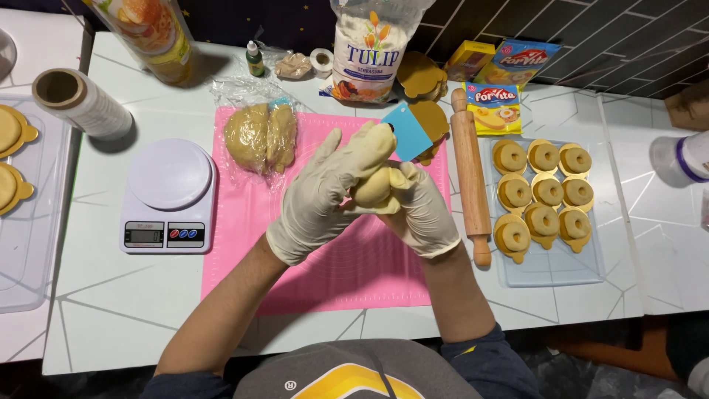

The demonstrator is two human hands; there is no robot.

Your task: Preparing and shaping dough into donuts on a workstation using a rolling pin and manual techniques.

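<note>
Dough ball (371, 188) sat pressed between both gloved palms over the pink mat (347, 258), left hand (325, 193) cupped closed above, right hand (421, 210) gripping beneath.

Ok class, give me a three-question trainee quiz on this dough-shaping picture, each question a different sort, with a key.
1. True or false: both gloved hands, left hand and right hand, press one dough piece between them.
2. What lies right of the pink mat? A) kitchen scale B) rolling pin C) film roll
3. Fill in: the clear tray holds ___ filled moulds.

Key: 1 true; 2 B, the rolling pin; 3 nine.
</note>
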